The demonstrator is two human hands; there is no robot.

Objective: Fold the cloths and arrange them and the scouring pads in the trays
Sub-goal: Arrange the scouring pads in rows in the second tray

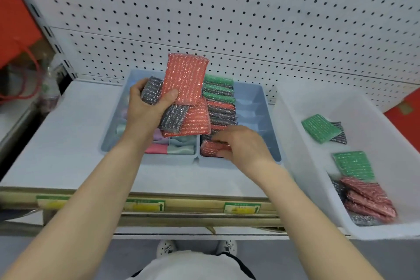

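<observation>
Head view: a white pegboard [250, 18] backs a pale shelf [68, 143], with a white bin [293, 143] at the right end holding loose pads [354, 165] in green, red and grey. Two blue-grey trays sit side by side mid-shelf. The left tray [113, 125] holds folded cloths [179, 146] in pink and pale green. The right tray [261, 109] holds a row of pads [219, 98] standing on edge, long axes across the tray, green at the far end, red and grey nearer. Above the trays the left hand [147, 107] has its grip clamped on a fanned bundle of pads [184, 77]. These are glittery ribbed rectangles, one red with its long axis pointing up and away, grey and red ones splayed below. The right hand [241, 143] has its grip closed on the near red pad [213, 149] at the row's front end.
</observation>
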